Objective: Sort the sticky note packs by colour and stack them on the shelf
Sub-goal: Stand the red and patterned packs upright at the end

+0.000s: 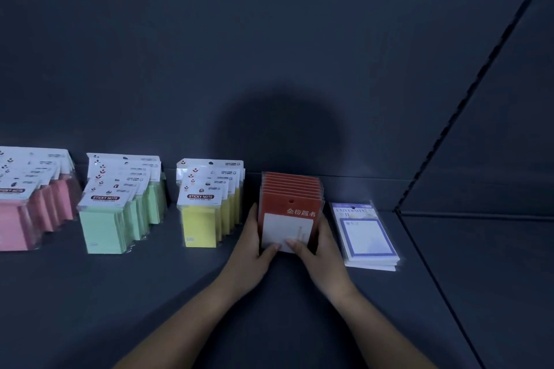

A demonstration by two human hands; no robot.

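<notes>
A dark grey shelf [120,293] with a matching back panel [269,39] lies before you in dim light. Clear-wrapped packs stand on it in rows that lean back. The pink packs [18,219] are at far left, then the green packs [102,231], then the yellow packs [199,228], each under a white header card reading STICKY NOTE. Just right of the yellow, your left hand [250,249] and right hand [325,252] clasp the row of red packs [290,198] between them, fingers along its sides, thumbs on the front pack's white pad. That pack has a red header with pale characters and a hang hole. Further right, blue-bordered packs [367,237] headed UNIVERSITY lie in a flat pile.
</notes>
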